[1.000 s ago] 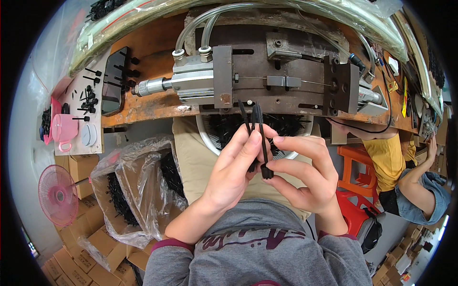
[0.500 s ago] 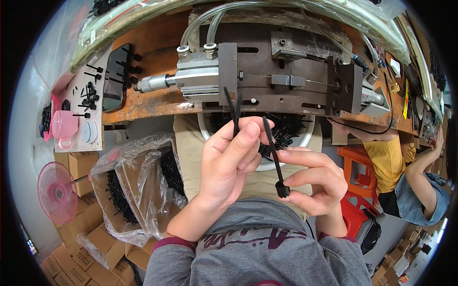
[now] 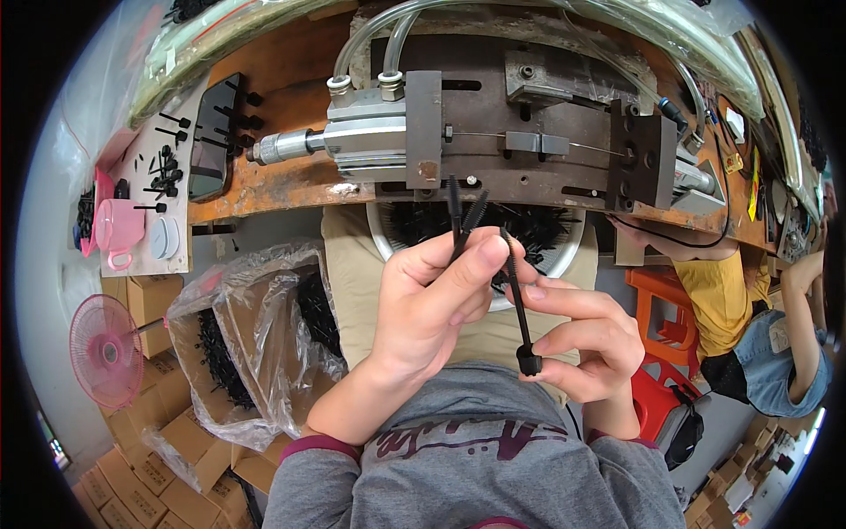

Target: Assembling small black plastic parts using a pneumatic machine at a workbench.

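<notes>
Above my lap, my left hand (image 3: 432, 300) pinches a couple of black mascara brushes (image 3: 456, 209), their bristle ends pointing up past the fingers. Close on its right, my right hand (image 3: 589, 333) holds a black mascara wand (image 3: 521, 313) near its ribbed cap, between thumb and fingers. That wand stands nearly upright, its bristled tip beside my left thumb. Behind both hands, a white basin (image 3: 382, 242) rests at my lap, full of more black wands (image 3: 538, 220). My fingers hide the lower ends of the left-hand brushes.
A metal clamping fixture (image 3: 493, 167) with an air cylinder (image 3: 366, 141) spans the wooden bench. Loose wands, a phone (image 3: 209, 167) and a pink mug (image 3: 121, 222) lie left. Below are a plastic-lined box (image 3: 256, 344) and a pink fan (image 3: 107, 351). Another person (image 3: 775, 344) sits at right.
My left hand has shifted slightly right, and its brushes now stand closer together at a different angle. The right-hand wand has moved a little right and down, its tip nearer my left thumb.
</notes>
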Demonstrator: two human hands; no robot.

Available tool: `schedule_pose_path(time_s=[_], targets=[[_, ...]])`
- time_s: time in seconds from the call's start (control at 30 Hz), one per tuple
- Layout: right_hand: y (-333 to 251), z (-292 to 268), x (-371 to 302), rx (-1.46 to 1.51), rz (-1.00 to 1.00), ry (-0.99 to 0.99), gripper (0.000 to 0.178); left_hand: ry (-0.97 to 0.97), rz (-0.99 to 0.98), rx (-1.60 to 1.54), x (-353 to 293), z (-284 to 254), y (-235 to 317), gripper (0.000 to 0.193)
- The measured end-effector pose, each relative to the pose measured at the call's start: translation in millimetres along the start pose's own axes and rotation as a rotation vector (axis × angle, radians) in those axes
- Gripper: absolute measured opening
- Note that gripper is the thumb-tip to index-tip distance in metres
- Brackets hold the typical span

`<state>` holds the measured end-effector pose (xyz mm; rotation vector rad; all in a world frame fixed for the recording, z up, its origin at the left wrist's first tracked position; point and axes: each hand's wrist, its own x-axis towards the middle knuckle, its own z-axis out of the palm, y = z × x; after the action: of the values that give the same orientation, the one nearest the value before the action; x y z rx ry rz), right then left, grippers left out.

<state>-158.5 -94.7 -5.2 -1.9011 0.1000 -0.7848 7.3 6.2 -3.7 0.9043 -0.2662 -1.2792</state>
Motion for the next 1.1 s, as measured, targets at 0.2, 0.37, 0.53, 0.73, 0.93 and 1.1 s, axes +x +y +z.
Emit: schedule_pose_path(time_s=[0.2,0.37,0.53,0.73,0.93,1.1], targets=[[-2.2,1.2,-0.5,-0.052,0.017,0.005,0.024,0.018,0.027,-0.045,-1.1,1.6,-0.8,0.02],[-1.4,3.3,-1.0,-0.051,0.02,0.001,0.025,0.044,0.034,0.075,-2.3,1.1,-1.0,0.023],[-1.9,5.7,-0.5,-0.103,0.025,0.034,0.027,0.04,-0.002,0.023,-1.1,-1.6,-5.1,0.024],[3.8,-1.8,19.3,-0.539,-0.025,0.069,0.031,0.062,0.143,0.069,-1.0,-2.5,-7.3,0.037],[18.5,-7.4,39.9,-0.963,-0.044,-0.036,0.027,0.026,0.146,0.089,-5.5,-1.0,-1.0,0.055],[12.4,-2.1,51.4,-1.097,0.007,-0.073,0.025,-0.025,0.072,-0.053,-5.0,-1.7,-0.8,0.067]])
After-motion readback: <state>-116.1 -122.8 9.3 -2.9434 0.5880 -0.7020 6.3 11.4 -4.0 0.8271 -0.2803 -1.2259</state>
